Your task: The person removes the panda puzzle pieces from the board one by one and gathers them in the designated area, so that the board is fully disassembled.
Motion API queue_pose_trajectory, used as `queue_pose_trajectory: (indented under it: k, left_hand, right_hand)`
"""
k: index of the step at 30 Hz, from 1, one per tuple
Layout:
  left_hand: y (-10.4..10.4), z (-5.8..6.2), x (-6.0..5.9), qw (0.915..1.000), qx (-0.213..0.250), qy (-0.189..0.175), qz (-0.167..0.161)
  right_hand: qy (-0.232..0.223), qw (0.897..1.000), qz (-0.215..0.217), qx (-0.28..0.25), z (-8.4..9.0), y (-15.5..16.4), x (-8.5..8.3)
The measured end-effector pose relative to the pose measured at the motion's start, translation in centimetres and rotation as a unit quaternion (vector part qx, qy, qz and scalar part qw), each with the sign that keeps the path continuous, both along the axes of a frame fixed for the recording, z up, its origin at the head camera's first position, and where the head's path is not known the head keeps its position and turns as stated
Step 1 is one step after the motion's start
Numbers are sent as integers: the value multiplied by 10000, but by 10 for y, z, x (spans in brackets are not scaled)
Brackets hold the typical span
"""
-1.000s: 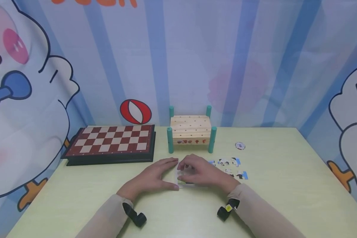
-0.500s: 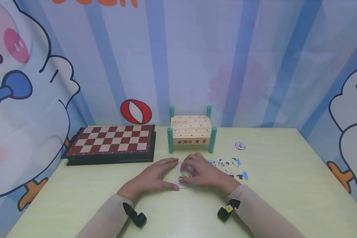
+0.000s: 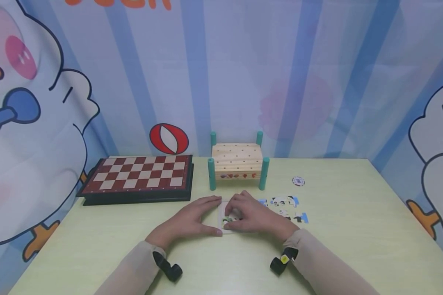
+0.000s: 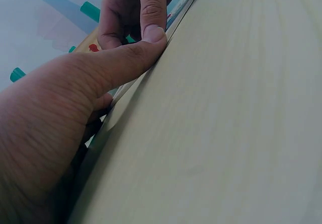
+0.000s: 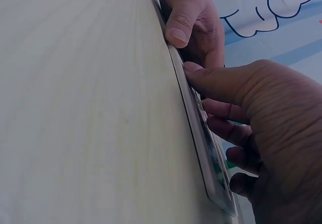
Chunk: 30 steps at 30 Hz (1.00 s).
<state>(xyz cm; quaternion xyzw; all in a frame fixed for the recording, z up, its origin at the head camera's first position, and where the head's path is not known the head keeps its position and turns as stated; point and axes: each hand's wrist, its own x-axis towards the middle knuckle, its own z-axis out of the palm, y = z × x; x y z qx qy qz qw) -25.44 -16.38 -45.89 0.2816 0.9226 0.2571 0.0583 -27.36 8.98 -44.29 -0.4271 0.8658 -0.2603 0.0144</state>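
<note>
A thin pale-framed jigsaw puzzle board [image 3: 220,217] lies flat on the table between the hands. My left hand [image 3: 190,217] is spread at its left side, fingertips at the far corner and straight thumb at the near corner. Over the board, my right hand [image 3: 252,213] has curled fingers and thumb on either side of a puzzle piece [image 3: 231,219] with a panda picture. In the right wrist view, the right thumb [image 5: 198,75] touches the board's edge [image 5: 193,128] near the left thumb [image 5: 178,35]. The right hand hides much of the board.
Several loose panda puzzle pieces [image 3: 284,201] lie right of the board. Behind it stands a small wooden rack [image 3: 237,157] with green posts. A checkerboard box [image 3: 140,176] sits at the back left. A round chip [image 3: 298,181] lies at the back right.
My right hand has shifted slightly right, and its fingers now uncover more of the panda piece and the board's left part. My left hand stays in place.
</note>
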Motion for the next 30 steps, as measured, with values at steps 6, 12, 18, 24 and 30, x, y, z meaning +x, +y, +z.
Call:
queue_pose_trajectory:
  k: [6, 12, 18, 24, 30]
  left_hand:
    - [1, 2, 0, 10000, 9, -16, 10]
    - [1, 3, 1, 9999, -14, -96, 54]
    - [1, 2, 1, 9999, 1, -94, 68]
    - [2, 2, 1, 9999, 6, -115, 82]
    - [1, 1, 1, 9999, -17, -87, 89]
  right_hand:
    - [-102, 9999, -24, 51, 2, -1, 1]
    - [-157, 9998, -22, 96, 2, -1, 2]
    - [-293, 9994, -105, 137, 3, -2, 2]
    - [-475, 9985, -202, 180, 3, -3, 3]
    - [-503, 9984, -213, 119, 4, -3, 5]
